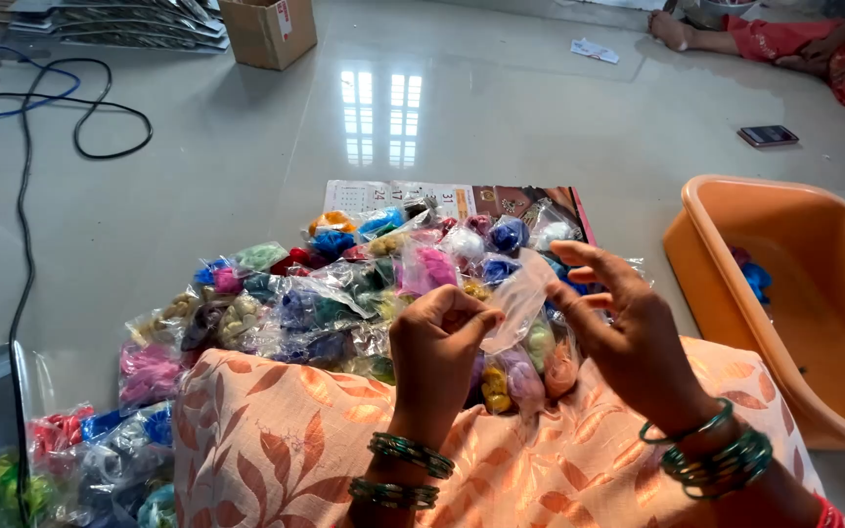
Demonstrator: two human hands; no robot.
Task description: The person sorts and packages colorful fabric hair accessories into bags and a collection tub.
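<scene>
Plastic pouch [518,305], small and clear, sits pinched between your hands right at the middle of the view. Your left hand [439,337] grips its lower edge, your right hand [623,328] tugs the top at 2 o'clock, probably spreading it open. Bagged thread pile [344,293] sits at 11, orange tub [784,293] at 3.

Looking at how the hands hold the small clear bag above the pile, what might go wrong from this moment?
1. The left hand and right hand pinch a thin clear plastic bag between them; pulled too hard, it may tear.
2. The bag is held over the heap of bagged coloured threads; if it slips, it may get lost among similar packets.
3. The orange tub sits off to the right, so a tossed bag might miss it.
</scene>
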